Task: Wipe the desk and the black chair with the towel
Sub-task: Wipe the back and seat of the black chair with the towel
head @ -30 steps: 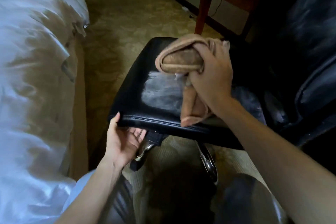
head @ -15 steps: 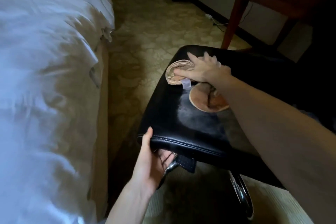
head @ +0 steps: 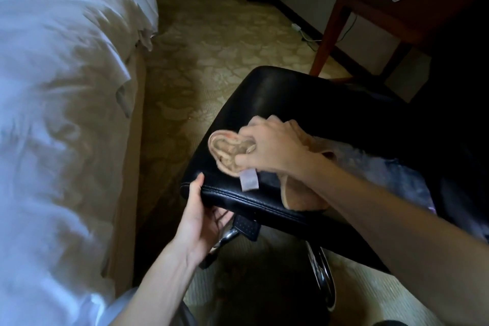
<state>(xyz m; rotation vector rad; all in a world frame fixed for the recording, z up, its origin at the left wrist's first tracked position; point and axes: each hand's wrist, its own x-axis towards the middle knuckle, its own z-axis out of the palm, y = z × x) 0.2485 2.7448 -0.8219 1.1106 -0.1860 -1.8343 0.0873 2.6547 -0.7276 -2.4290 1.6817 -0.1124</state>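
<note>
The black chair [head: 277,92] has a glossy leather seat that fills the middle of the view. My right hand [head: 272,148] grips a bunched tan towel [head: 227,151] and presses it onto the seat near the front left corner. A pale label hangs from the towel over the front edge. My left hand [head: 201,217] holds the seat's front left corner, thumb on top and fingers underneath. The wooden desk [head: 412,8] stands at the upper right with a round metal drawer pull.
A bed with white linen [head: 60,114] runs along the left side. Patterned carpet [head: 211,42] lies between bed and chair. The chair's chrome base [head: 321,272] shows under the seat. A cable and plug lie by the wall near the desk leg.
My right hand has pulled the towel from the seat's far part toward the front left corner. My left hand keeps its hold on the seat corner.
</note>
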